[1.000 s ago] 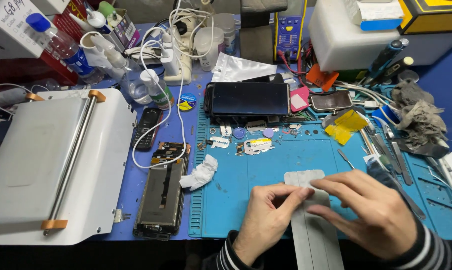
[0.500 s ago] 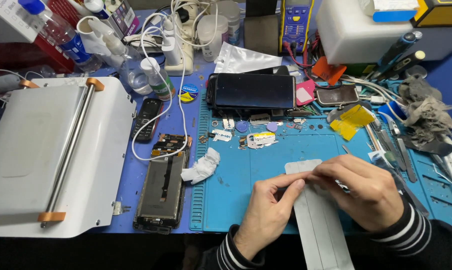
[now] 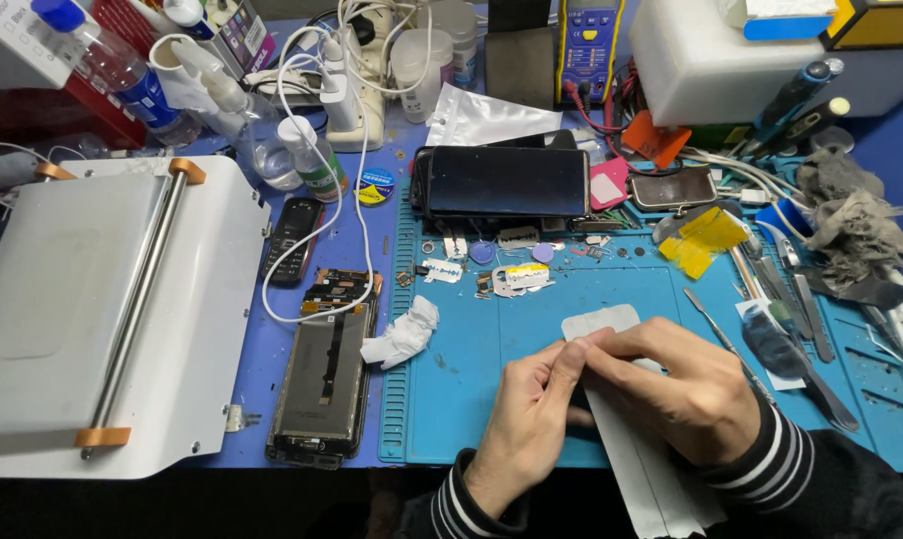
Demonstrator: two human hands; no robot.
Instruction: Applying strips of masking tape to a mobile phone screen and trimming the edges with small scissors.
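Note:
A long grey-white protective film strip (image 3: 631,459) lies on the blue work mat (image 3: 491,339), running from mid-mat toward me. My left hand (image 3: 526,419) pinches the strip's left edge with thumb and forefinger. My right hand (image 3: 686,384) rests over the strip, its fingertips meeting the left fingers near the strip's rounded top end (image 3: 599,321). The strip's middle is hidden under both hands.
A dark phone (image 3: 503,182) lies at the mat's far edge. An opened phone body (image 3: 325,384) and a crumpled white tissue (image 3: 404,337) sit left of my hands. A white laminating machine (image 3: 92,309) fills the left. Tweezers and blades (image 3: 771,329) lie to the right.
The view has shifted slightly. Both hands stay on the film strip, with fingertips drawn closer together near its top end.

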